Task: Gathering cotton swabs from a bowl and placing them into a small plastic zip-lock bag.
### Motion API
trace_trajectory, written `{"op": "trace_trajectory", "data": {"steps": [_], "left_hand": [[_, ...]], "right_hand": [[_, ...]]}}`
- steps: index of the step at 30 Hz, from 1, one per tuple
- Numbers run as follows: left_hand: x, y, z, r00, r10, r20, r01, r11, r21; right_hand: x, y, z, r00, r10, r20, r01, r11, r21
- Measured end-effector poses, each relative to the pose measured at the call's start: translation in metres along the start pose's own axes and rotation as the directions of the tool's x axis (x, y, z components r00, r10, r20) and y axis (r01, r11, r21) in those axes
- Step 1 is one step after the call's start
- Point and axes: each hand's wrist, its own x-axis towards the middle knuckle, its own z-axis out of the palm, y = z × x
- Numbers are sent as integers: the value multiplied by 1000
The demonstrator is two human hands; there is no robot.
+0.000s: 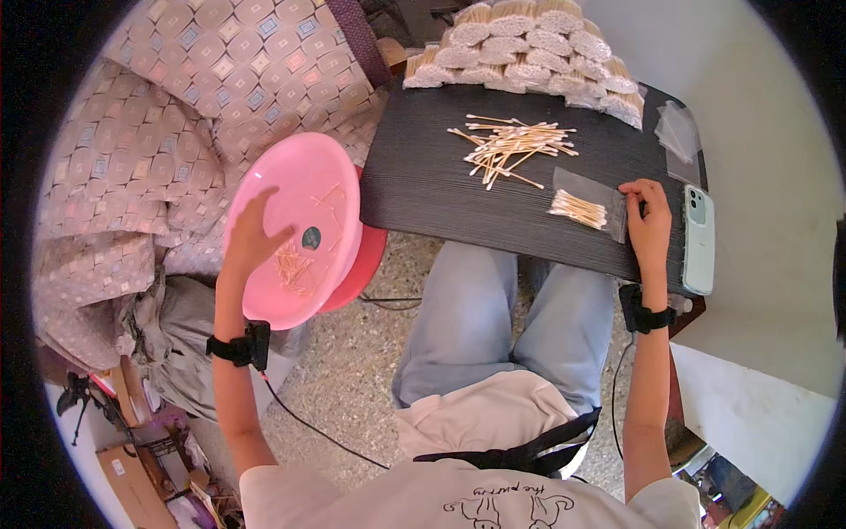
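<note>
1. One pink basin (304, 172) sits tilted left of the bench (410, 167), on a red support (363, 273); thin sticks (295, 269) lie scattered inside, most bunched toward its near end, too tangled to count.
2. The left hand (257, 234) is over the basin, its fingers spread wide and the thumb apart; whether it touches anything inside, I cannot tell.
3. One clear bag (592, 182) lies flat on the bench near its front edge, with a small bundle of cotton swabs (578, 210) at its left end.
4. The right hand (648, 216) is narrow, fingers curled at that bag's right end; whether it pinches the plastic, I cannot tell.
5. One loose pile of swabs (513, 148) lies mid-bench, crossing too much to count.
6. Well over a dozen filled packs (529, 57) are stacked along the far edge.
7. Flat clear bags (677, 132) overlap at the right, beyond one pale phone (699, 251).
8. Markings: one dark round label (311, 238) inside the basin, and dark lettering above a line drawing on the shirt (397, 498).
</note>
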Motion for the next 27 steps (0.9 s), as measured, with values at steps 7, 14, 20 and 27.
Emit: {"op": "trace_trajectory", "data": {"steps": [7, 14, 20, 27], "left_hand": [[-27, -43, 36, 771, -428, 472, 254, 886, 389], [-57, -164, 94, 527, -530, 665, 252, 844, 473], [1, -97, 135, 656, -386, 648, 287, 922, 258], [-2, -51, 65, 535, -566, 627, 414, 823, 390]], "right_hand": [[-2, 2, -1, 1000, -19, 24, 20, 998, -57], [-2, 0, -5, 999, -35, 13, 36, 996, -78], [-4, 8, -9, 999, -28, 25, 31, 994, -104], [-1, 1, 0, 1000, -15, 23, 16, 999, -42]]}}
